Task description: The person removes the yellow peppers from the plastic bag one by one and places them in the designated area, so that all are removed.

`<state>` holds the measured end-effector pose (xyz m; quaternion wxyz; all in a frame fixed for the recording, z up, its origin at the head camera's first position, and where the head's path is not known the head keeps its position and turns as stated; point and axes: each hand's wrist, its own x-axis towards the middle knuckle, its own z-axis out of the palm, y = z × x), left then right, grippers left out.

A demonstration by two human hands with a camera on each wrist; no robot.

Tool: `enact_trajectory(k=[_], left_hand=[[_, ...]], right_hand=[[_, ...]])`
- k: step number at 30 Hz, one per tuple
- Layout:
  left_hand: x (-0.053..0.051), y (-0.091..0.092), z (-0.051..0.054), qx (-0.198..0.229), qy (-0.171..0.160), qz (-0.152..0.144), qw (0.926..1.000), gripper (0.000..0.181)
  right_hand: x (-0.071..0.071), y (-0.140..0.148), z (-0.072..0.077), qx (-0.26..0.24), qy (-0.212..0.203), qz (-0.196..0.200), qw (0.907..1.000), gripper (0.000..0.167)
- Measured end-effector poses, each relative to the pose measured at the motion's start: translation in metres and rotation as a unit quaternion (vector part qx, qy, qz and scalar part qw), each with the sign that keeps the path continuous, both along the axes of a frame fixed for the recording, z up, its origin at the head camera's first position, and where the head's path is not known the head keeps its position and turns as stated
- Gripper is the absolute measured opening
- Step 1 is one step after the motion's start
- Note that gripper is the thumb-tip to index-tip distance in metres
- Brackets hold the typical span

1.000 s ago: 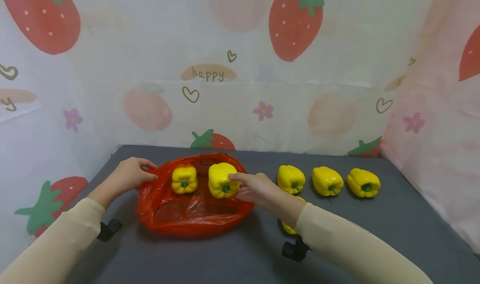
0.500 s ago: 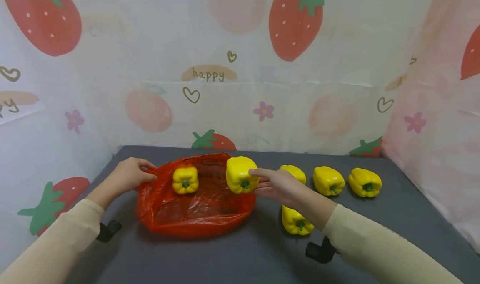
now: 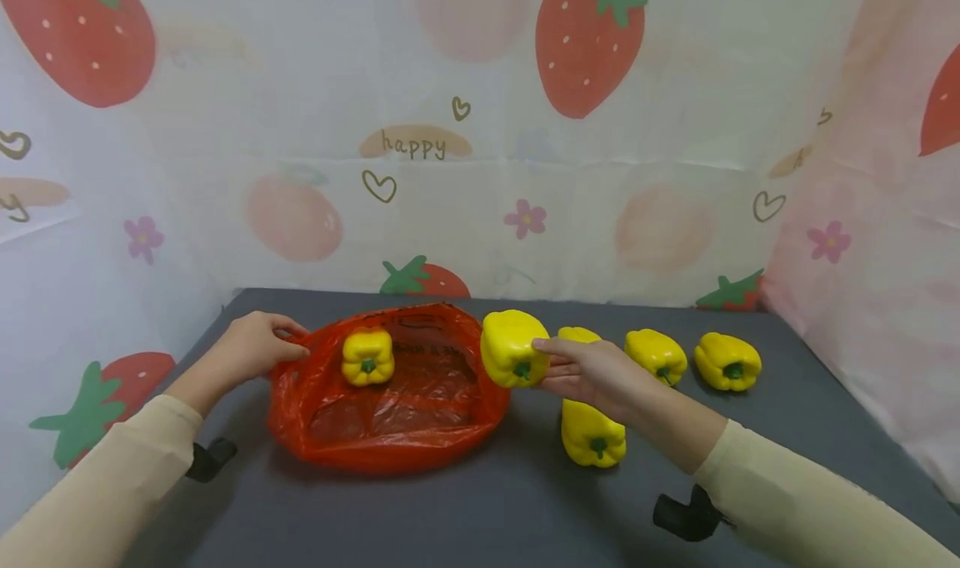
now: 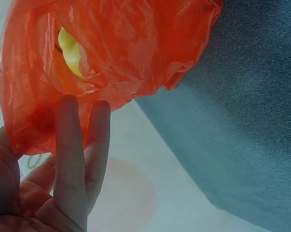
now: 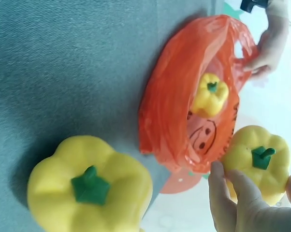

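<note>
A red plastic bag [image 3: 390,455] lies with its mouth spread on the grey table, and one yellow bell pepper [image 3: 368,358] sits inside it. My left hand [image 3: 253,347] pinches the bag's left edge; in the left wrist view two of its fingers stretch in front of the red film [image 4: 136,53]. Just right of the bag's mouth, my right hand [image 3: 603,376] holds another yellow bell pepper [image 3: 512,350] up between thumb and fingers, its green stem facing me. In the right wrist view the held pepper [image 5: 255,159] appears beside the bag's rim.
Right of the bag, several more yellow bell peppers stand on the table: a near one [image 3: 592,435], one partly behind my right hand [image 3: 579,333], and two farther right [image 3: 656,356]. A strawberry-print cloth [image 3: 480,218] rises behind the table.
My right hand has drawn its bell pepper rightward, from over the bag's mouth to beside its right rim. The near pepper on the table has come into view. My left hand stays at the bag's edge.
</note>
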<state>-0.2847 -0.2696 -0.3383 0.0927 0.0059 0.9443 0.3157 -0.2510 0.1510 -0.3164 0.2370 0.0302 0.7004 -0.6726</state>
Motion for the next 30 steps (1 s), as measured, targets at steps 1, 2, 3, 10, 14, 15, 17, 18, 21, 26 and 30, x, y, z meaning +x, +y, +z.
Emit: enact_trajectory(k=[1,2,3,10,14,15,17,18,21,26,30], left_hand=[[0.001,0.000,0.001,0.000,0.000,-0.001,1.0000,0.045],[0.001,0.000,0.001,0.000,0.001,-0.002,1.0000,0.045],[0.001,0.000,0.002,0.000,0.001,-0.002,1.0000,0.045],[0.003,0.002,0.003,-0.002,0.001,-0.005,1.0000,0.045],[0.004,0.002,0.005,-0.002,0.003,-0.006,1.0000,0.045],[0.004,0.002,0.005,-0.002,0.003,-0.006,1.0000,0.045],[0.004,0.002,0.005,-0.002,0.004,-0.006,1.0000,0.045],[0.004,0.002,0.006,-0.001,0.004,-0.005,1.0000,0.045],[0.004,0.003,0.005,-0.001,0.002,-0.005,1.0000,0.046],[0.003,0.003,0.004,-0.005,0.002,-0.001,1.0000,0.046],[0.003,0.003,0.004,-0.008,0.002,0.000,1.0000,0.046]], right_hand=[[0.001,0.002,0.001,-0.003,-0.002,0.000,1.0000,0.073],[0.002,0.004,0.001,-0.005,-0.003,-0.001,1.0000,0.073],[0.003,0.006,0.002,-0.006,-0.004,-0.001,1.0000,0.072],[0.014,0.023,0.005,0.007,-0.005,0.005,1.0000,0.067],[0.019,0.034,0.005,0.002,-0.005,0.008,1.0000,0.070],[0.019,0.037,0.005,0.001,-0.005,0.009,0.9999,0.071],[0.020,0.043,0.006,0.005,-0.002,0.011,0.9999,0.072],[0.021,0.045,0.006,0.009,0.000,0.010,0.9999,0.073],[0.022,0.053,0.007,0.018,0.003,0.009,0.9998,0.073],[0.023,0.062,0.007,0.012,0.013,0.015,0.9997,0.074],[0.025,0.068,0.004,0.008,0.017,0.020,0.9996,0.073]])
